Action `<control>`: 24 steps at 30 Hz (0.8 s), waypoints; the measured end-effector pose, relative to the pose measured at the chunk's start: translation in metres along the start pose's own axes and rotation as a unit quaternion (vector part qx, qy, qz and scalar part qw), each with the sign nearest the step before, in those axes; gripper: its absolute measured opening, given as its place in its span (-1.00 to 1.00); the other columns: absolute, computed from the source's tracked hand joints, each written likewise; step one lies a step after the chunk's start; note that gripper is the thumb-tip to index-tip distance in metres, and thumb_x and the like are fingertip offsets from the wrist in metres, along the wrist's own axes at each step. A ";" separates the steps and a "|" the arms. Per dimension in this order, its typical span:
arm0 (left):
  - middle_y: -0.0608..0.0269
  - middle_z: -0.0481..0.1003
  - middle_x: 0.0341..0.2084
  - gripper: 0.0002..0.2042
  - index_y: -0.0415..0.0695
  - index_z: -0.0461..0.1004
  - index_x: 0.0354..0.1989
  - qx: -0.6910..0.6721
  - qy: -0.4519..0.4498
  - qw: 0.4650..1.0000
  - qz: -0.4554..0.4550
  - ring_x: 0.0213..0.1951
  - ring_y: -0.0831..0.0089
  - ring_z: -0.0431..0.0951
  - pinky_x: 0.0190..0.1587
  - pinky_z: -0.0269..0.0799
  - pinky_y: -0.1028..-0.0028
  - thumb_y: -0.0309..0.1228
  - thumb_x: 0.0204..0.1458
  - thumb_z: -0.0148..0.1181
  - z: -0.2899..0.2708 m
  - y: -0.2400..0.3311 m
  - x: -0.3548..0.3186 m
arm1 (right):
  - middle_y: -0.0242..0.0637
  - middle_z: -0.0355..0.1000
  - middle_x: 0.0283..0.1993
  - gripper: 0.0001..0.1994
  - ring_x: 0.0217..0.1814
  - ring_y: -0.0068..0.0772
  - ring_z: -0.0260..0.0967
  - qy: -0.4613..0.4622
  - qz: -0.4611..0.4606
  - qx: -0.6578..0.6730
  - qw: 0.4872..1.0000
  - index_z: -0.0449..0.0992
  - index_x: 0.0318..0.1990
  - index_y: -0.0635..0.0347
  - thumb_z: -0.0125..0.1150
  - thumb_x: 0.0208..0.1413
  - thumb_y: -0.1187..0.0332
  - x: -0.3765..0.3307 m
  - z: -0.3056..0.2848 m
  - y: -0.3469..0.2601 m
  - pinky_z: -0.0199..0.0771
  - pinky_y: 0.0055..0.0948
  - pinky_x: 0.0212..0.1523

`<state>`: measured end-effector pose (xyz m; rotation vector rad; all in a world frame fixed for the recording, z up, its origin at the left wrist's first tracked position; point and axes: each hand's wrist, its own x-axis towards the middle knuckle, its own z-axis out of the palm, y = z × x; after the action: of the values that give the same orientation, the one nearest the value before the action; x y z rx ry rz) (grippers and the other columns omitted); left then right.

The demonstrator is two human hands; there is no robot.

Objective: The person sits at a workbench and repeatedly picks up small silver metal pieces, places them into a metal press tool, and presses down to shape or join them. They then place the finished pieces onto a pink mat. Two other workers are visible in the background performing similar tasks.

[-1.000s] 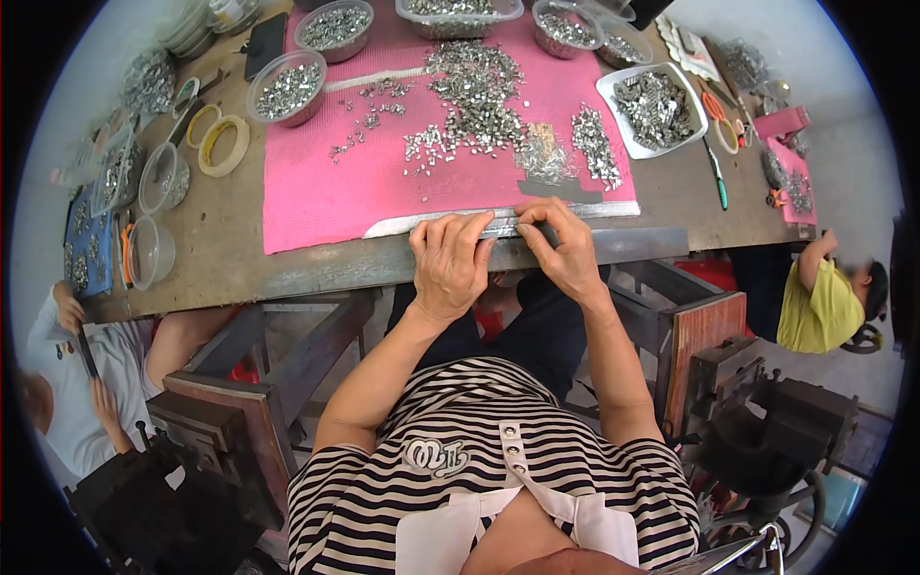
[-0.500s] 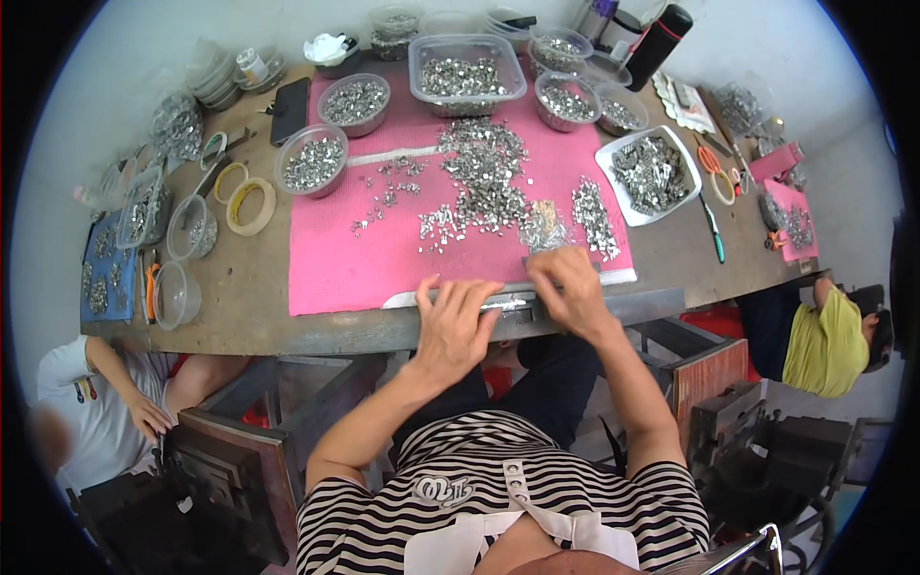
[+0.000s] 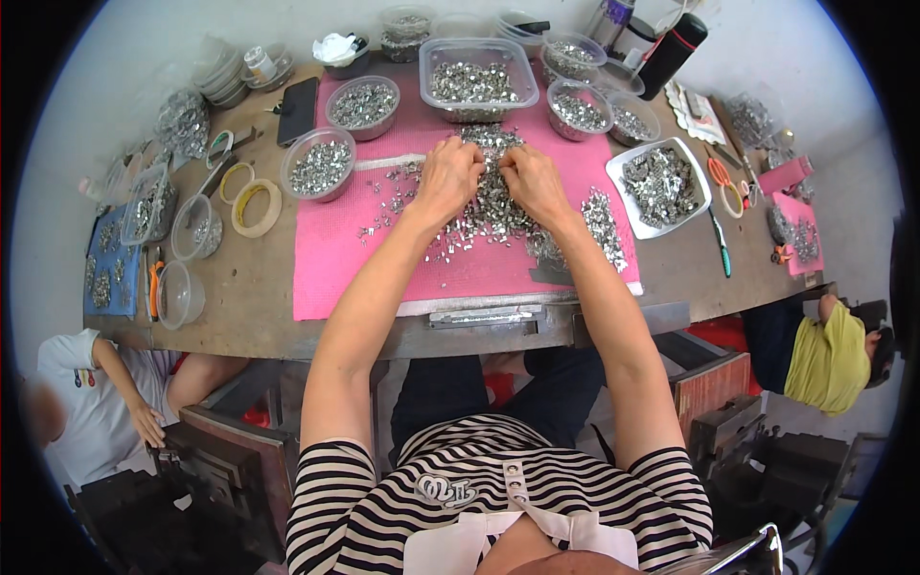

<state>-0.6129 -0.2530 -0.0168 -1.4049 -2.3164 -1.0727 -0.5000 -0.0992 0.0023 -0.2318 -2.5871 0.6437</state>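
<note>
1. Our left hand [image 3: 448,177] and right hand [image 3: 530,180] rest curled, fingers down, on the pile of small metal parts [image 3: 494,206].
2. The pile lies upper centre, on the pink mat [image 3: 335,259].

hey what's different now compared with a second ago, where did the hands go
Both hands left the metal strip at the table's near edge and reached forward: left hand and right hand now dig into the pile of small metal parts on the pink mat. The strip, bowls and tape rolls stayed put.
</note>
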 end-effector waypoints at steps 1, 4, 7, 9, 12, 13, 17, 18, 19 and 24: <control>0.05 0.53 -0.36 -0.86 -0.20 0.62 -0.22 -0.021 0.007 1.000 0.001 -0.20 0.06 0.56 -0.12 0.44 0.14 -0.45 0.08 0.33 -0.002 -0.001 0.000 | -0.03 0.55 -0.24 -0.87 -0.14 0.08 0.53 0.010 0.000 0.024 1.000 0.63 -0.23 0.29 0.28 0.09 0.46 -0.002 -0.002 -0.002 0.51 -0.06 -0.07; 0.01 0.56 -0.40 -0.87 -0.24 0.61 -0.25 -0.060 0.018 0.998 -0.006 -0.28 0.05 0.59 -0.17 0.48 0.17 -0.47 0.07 0.33 -0.006 -0.002 0.006 | -0.03 0.55 -0.26 -0.90 -0.17 0.08 0.53 0.032 -0.008 0.043 0.999 0.63 -0.27 0.28 0.28 0.08 0.47 -0.006 -0.008 0.001 0.52 -0.06 -0.11; 0.00 0.58 -0.40 -0.88 -0.26 0.60 -0.24 -0.089 0.027 0.996 0.001 -0.32 0.05 0.61 -0.21 0.50 0.19 -0.49 0.08 0.31 -0.022 0.013 0.006 | -0.01 0.53 -0.30 -0.92 -0.20 0.10 0.52 0.019 -0.048 0.066 0.996 0.59 -0.29 0.30 0.26 0.09 0.49 -0.015 -0.023 -0.012 0.50 -0.04 -0.14; 0.00 0.58 -0.40 -0.89 -0.27 0.60 -0.25 -0.117 0.030 0.992 0.018 -0.33 0.05 0.61 -0.21 0.51 0.19 -0.51 0.09 0.29 -0.043 0.034 -0.013 | -0.01 0.53 -0.32 -0.93 -0.21 0.10 0.51 -0.015 -0.063 0.097 0.993 0.57 -0.30 0.31 0.26 0.09 0.49 -0.038 -0.043 -0.044 0.49 -0.03 -0.16; 0.05 0.55 -0.39 -0.90 -0.24 0.61 -0.27 -0.097 -0.063 0.991 0.061 -0.27 0.06 0.58 -0.17 0.50 0.20 -0.50 0.06 0.32 -0.054 0.056 -0.060 | -0.13 0.53 -0.33 -0.92 -0.29 -0.10 0.53 -0.088 -0.054 0.100 0.990 0.57 -0.26 0.29 0.30 0.10 0.52 -0.090 -0.060 -0.056 0.47 -0.19 -0.24; 0.06 0.54 -0.39 -0.90 -0.23 0.61 -0.27 -0.083 -0.094 0.990 0.071 -0.26 0.07 0.57 -0.16 0.49 0.20 -0.50 0.06 0.33 -0.058 0.065 -0.073 | -0.14 0.52 -0.34 -0.92 -0.29 -0.11 0.52 -0.111 -0.060 0.103 0.987 0.57 -0.25 0.28 0.30 0.10 0.51 -0.102 -0.060 -0.054 0.45 -0.19 -0.25; 0.06 0.53 -0.37 -0.92 -0.22 0.61 -0.27 -0.108 -0.105 0.988 0.041 -0.20 0.03 0.54 -0.08 0.47 0.15 -0.51 0.08 0.30 -0.050 0.081 -0.107 | -0.18 0.52 -0.34 -0.85 -0.32 -0.15 0.51 -0.066 -0.083 0.037 0.994 0.59 -0.17 0.23 0.34 0.10 0.49 -0.125 -0.048 -0.054 0.36 -0.22 -0.25; 0.07 0.52 -0.38 -0.91 -0.22 0.62 -0.26 -0.106 -0.098 0.989 0.030 -0.22 0.06 0.55 -0.11 0.48 0.17 -0.51 0.08 0.31 -0.050 0.082 -0.109 | -0.19 0.52 -0.34 -0.84 -0.32 -0.16 0.51 -0.057 -0.073 0.051 0.994 0.60 -0.16 0.23 0.35 0.10 0.48 -0.126 -0.051 -0.054 0.35 -0.22 -0.25; 0.08 0.52 -0.39 -0.90 -0.21 0.64 -0.25 -0.103 -0.088 0.990 0.021 -0.24 0.10 0.56 -0.14 0.49 0.19 -0.51 0.07 0.32 -0.049 0.082 -0.110 | -0.20 0.51 -0.34 -0.83 -0.32 -0.16 0.50 -0.047 -0.064 0.065 0.995 0.60 -0.14 0.22 0.35 0.10 0.47 -0.127 -0.053 -0.054 0.33 -0.22 -0.24; 0.11 0.52 -0.39 -0.90 -0.20 0.65 -0.24 -0.119 -0.068 0.990 -0.001 -0.26 0.12 0.55 -0.15 0.47 0.19 -0.50 0.08 0.33 -0.053 0.081 -0.117 | -0.21 0.50 -0.33 -0.87 -0.30 -0.12 0.47 -0.052 -0.019 0.051 0.997 0.63 -0.15 0.19 0.31 0.15 0.46 -0.137 -0.063 -0.047 0.33 -0.19 -0.18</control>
<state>-0.4939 -0.3462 -0.0037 -1.6091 -2.3443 -1.3310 -0.3524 -0.1519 0.0201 -0.1191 -2.6416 0.7917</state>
